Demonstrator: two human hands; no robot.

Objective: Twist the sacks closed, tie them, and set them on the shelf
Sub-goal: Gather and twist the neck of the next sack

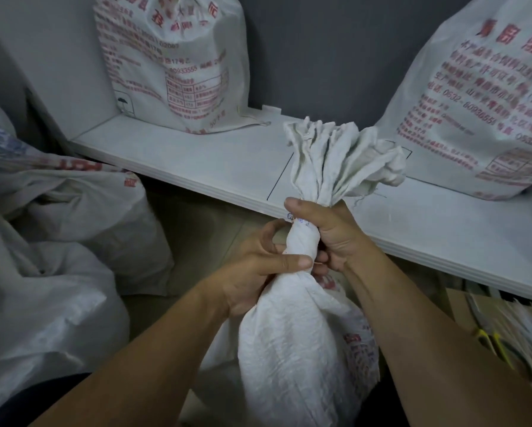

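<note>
Near centre, just below shelf edge | sack upright, neck twisted tight | right hand curled round neck, left hand gripping just beneath — tie perhaps begun, unclear | step: tying | next: cinch knot without losing twist — then lift onto shelf

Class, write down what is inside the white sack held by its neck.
Nothing inside shows. The sack is twisted shut at the neck, held by the left grip and right grip; only its frilled mouth fans out above. The woven cloth hides the contents.
</note>
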